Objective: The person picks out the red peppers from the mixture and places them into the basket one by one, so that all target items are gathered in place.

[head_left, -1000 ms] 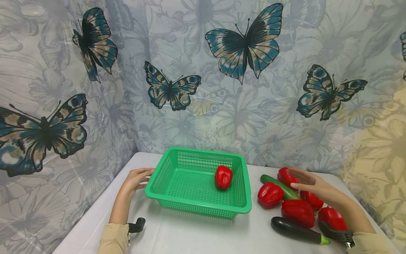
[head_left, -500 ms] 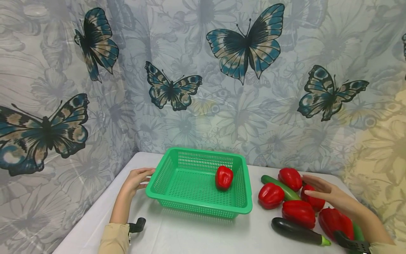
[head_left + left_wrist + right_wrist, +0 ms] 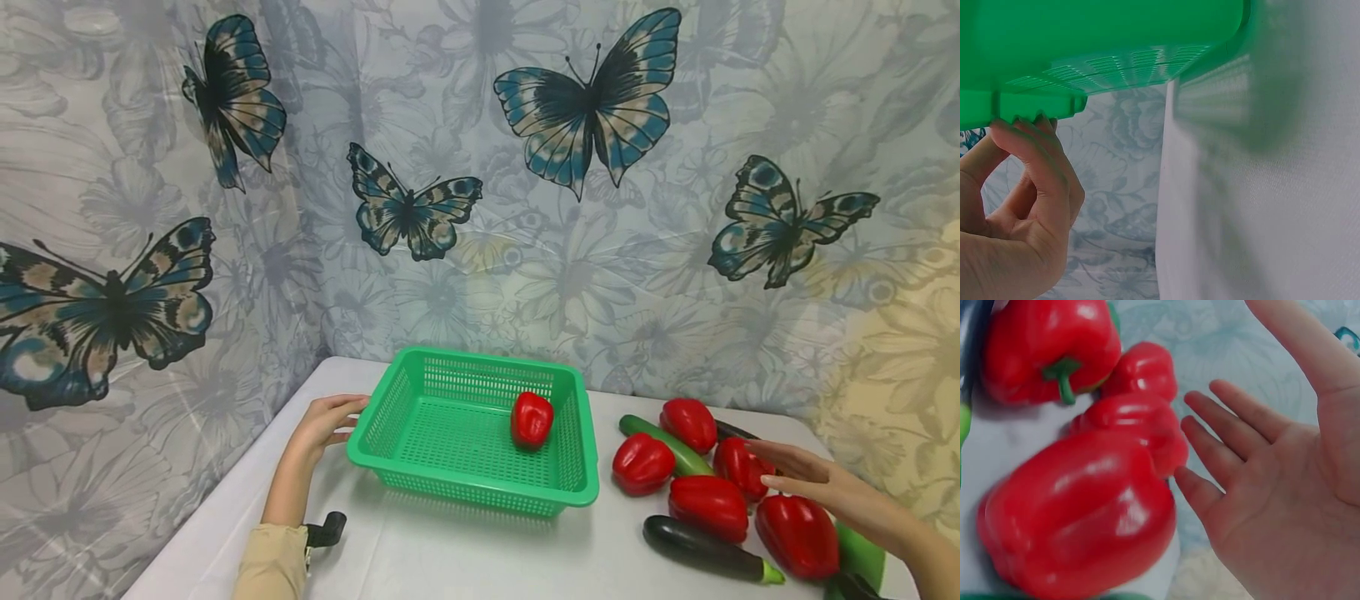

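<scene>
My left hand (image 3: pixel 322 425) is at the left side of a green perforated plastic basket (image 3: pixel 472 486), its fingertips touching the rim. In the left wrist view the bent fingers (image 3: pixel 1054 162) meet the underside of that rim from below. One red bell pepper (image 3: pixel 532 421) stands inside the basket, towards the right. Over the vegetables at the right, my right hand (image 3: pixel 832 483) reaches in with fingers extended and palm bare. Its fingertips are right beside a red bell pepper (image 3: pixel 741 468), and a larger bell pepper (image 3: pixel 797 536) lies nearer. The right wrist view shows the spread right hand (image 3: pixel 1272 481) holding nothing.
Other red bell peppers (image 3: pixel 708 507) are grouped to the basket's right. Among them lie a green cucumber (image 3: pixel 667 442), an eggplant (image 3: pixel 705 550) in front and a dark vegetable (image 3: pixel 733 431) behind. A green vegetable (image 3: pixel 862 554) shows under the right wrist. A butterfly-print curtain (image 3: pixel 450 308) encloses the table.
My right hand has moved right and nearer from the back bell pepper, uncovering it and the dark vegetable behind. The left hand has stayed at the basket's rim.
</scene>
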Demonstrator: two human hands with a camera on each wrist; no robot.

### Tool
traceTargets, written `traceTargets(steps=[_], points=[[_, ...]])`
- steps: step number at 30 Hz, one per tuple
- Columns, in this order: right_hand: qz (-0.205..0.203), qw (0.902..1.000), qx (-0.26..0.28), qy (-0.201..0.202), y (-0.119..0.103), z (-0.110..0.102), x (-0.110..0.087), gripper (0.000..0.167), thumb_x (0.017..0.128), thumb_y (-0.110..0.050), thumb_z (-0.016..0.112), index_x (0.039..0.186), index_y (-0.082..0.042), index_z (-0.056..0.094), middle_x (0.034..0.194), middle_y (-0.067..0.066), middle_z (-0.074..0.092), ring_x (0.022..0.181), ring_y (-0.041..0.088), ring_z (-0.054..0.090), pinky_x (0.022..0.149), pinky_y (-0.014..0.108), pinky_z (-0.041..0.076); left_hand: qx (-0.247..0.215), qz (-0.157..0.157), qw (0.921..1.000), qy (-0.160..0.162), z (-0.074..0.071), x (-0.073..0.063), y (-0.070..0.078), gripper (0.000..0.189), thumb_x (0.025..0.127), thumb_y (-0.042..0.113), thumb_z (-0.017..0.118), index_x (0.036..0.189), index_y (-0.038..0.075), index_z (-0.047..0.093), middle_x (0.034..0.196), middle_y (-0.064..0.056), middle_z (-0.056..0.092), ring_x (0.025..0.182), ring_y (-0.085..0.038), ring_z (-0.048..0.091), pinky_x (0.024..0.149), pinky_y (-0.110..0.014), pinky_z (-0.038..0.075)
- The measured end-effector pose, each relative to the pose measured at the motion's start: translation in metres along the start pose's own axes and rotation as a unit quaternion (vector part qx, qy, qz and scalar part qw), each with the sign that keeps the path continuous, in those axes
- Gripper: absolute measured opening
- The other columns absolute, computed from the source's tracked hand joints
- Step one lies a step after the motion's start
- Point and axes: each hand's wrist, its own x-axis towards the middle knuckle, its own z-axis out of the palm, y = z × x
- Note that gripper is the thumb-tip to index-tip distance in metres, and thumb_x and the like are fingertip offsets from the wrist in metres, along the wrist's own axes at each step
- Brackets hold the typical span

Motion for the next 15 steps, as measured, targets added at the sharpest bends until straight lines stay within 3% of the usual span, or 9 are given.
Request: traceTargets(steps=[2, 4, 6, 7, 9, 11, 12, 13, 15], points=[[0.002, 0.9999, -0.001, -0.014, 0.005, -0.003, -0.003, 0.066, 0.103, -0.03, 0.044, 0.153, 0.002, 0.016, 0.152, 0.033, 0.027, 0.116, 0.002, 0.052, 0.091, 0.065, 0.048, 0.002, 0.0, 1.0, -0.001, 0.0, 0.0, 0.0, 0.052, 0.094, 0.036, 0.066, 0.132, 0.002, 0.059, 0.119, -0.01, 0.067, 0.087, -0.009, 0.067, 0.084, -0.035, 0.058], [-0.003, 0.9995, 0.004, -0.032, 0.012, -0.007, -0.005, 0.055, 0.103, -0.029, 0.042, 0.154, -0.013, 0.026, 0.147, 0.014, 0.045, 0.112, -0.005, 0.05, 0.091, 0.066, 0.047, 0.001, -0.001, 1.0, -0.001, 0.0, 0.0, 0.001, 0.052, 0.093, 0.036, 0.066, 0.132, 0.002, 0.059, 0.12, -0.01, 0.067, 0.088, -0.01, 0.067, 0.085, -0.035, 0.058], [-0.01, 0.9988, 0.01, -0.048, 0.018, -0.011, -0.008, 0.045, 0.103, -0.028, 0.04, 0.148, -0.032, 0.035, 0.141, -0.003, 0.051, 0.109, -0.01, 0.049, 0.092, 0.066, 0.047, 0.004, -0.002, 1.0, -0.004, 0.0, 0.001, 0.001, 0.051, 0.094, 0.036, 0.065, 0.132, 0.003, 0.059, 0.12, -0.01, 0.067, 0.089, -0.01, 0.067, 0.084, -0.034, 0.058], [-0.011, 0.9985, 0.011, -0.052, 0.02, -0.012, -0.009, 0.044, 0.104, -0.028, 0.039, 0.148, -0.033, 0.036, 0.141, -0.003, 0.05, 0.111, -0.008, 0.049, 0.092, 0.066, 0.047, 0.004, -0.003, 1.0, -0.004, 0.0, 0.0, 0.001, 0.051, 0.094, 0.036, 0.065, 0.132, 0.003, 0.059, 0.119, -0.009, 0.067, 0.089, -0.01, 0.067, 0.084, -0.033, 0.058], [0.006, 0.9989, 0.006, -0.045, 0.021, -0.012, -0.01, 0.047, 0.103, -0.03, 0.04, 0.149, -0.03, 0.034, 0.144, 0.005, 0.049, 0.117, 0.008, 0.051, 0.092, 0.064, 0.049, 0.003, -0.002, 1.0, -0.004, -0.001, 0.0, 0.001, 0.05, 0.094, 0.035, 0.065, 0.132, 0.003, 0.06, 0.117, -0.007, 0.068, 0.088, -0.01, 0.067, 0.081, -0.032, 0.058], [0.026, 0.9992, -0.007, -0.031, 0.021, -0.012, -0.01, 0.057, 0.103, -0.033, 0.042, 0.154, -0.013, 0.025, 0.15, 0.027, 0.036, 0.121, 0.03, 0.051, 0.09, 0.063, 0.05, 0.006, 0.0, 1.0, -0.007, -0.001, -0.001, 0.001, 0.05, 0.094, 0.035, 0.064, 0.132, 0.003, 0.059, 0.115, -0.005, 0.068, 0.088, -0.01, 0.067, 0.08, -0.031, 0.058], [0.039, 0.9989, -0.011, -0.025, 0.021, -0.011, -0.01, 0.063, 0.103, -0.035, 0.042, 0.154, -0.005, 0.02, 0.151, 0.031, 0.031, 0.123, 0.037, 0.049, 0.089, 0.062, 0.05, 0.003, 0.0, 1.0, -0.005, -0.001, -0.001, 0.001, 0.049, 0.094, 0.034, 0.064, 0.131, 0.003, 0.06, 0.114, -0.005, 0.068, 0.088, -0.01, 0.067, 0.08, -0.031, 0.058], [0.045, 0.9986, -0.016, -0.021, 0.021, -0.01, -0.01, 0.069, 0.103, -0.035, 0.042, 0.151, 0.006, 0.014, 0.151, 0.039, 0.02, 0.124, 0.042, 0.047, 0.088, 0.062, 0.05, 0.002, 0.001, 1.0, -0.004, -0.001, -0.001, 0.001, 0.048, 0.094, 0.034, 0.065, 0.131, 0.003, 0.06, 0.113, -0.005, 0.068, 0.087, -0.01, 0.067, 0.08, -0.031, 0.058], [0.055, 0.9981, -0.021, -0.016, 0.022, -0.009, -0.01, 0.073, 0.103, -0.036, 0.043, 0.15, 0.009, 0.01, 0.151, 0.04, 0.019, 0.125, 0.047, 0.045, 0.087, 0.061, 0.05, 0.001, 0.0, 1.0, -0.002, -0.001, -0.001, 0.002, 0.048, 0.094, 0.034, 0.065, 0.13, 0.003, 0.061, 0.113, -0.004, 0.068, 0.087, -0.01, 0.067, 0.081, -0.032, 0.058]])
